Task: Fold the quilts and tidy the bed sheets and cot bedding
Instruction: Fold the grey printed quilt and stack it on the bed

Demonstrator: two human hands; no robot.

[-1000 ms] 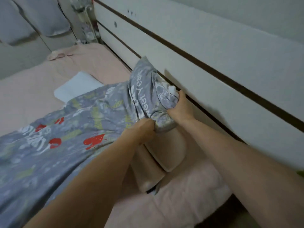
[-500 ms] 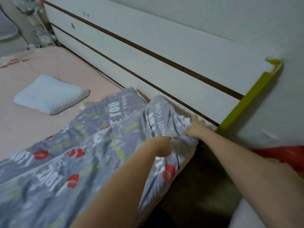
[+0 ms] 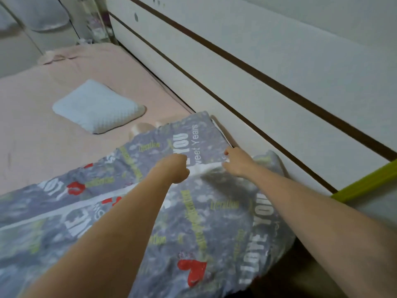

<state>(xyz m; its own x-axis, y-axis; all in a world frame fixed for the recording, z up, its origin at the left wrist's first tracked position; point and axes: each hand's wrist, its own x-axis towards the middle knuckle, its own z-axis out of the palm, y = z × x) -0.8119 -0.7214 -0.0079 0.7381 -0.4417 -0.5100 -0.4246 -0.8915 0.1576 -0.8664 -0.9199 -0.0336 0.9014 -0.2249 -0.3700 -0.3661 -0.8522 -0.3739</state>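
Note:
A grey quilt (image 3: 193,222) printed with red hearts and white and green lettering lies spread over the pink bed sheet (image 3: 64,87), its top edge near the white headboard (image 3: 279,100). My left hand (image 3: 174,168) is a curled fist on the quilt's upper part, gripping the fabric. To its right, my right hand (image 3: 234,160) pinches the quilt's edge close to the headboard. A raised fold of quilt sits just right of that hand. Part of a pink pillow (image 3: 139,129) peeks out above the quilt's top edge.
A small white pillow (image 3: 98,108) lies on the sheet to the upper left. A yellow-green rail (image 3: 365,183) juts from the wall at the right. The bed's dark edge drops off at the lower right. Grey cushioned panels stand at the far left.
The bunched quilt corner that both hands held up has been drawn to the headboard and laid flat. It now covers the pink pillow almost fully. Both hands stay on the quilt.

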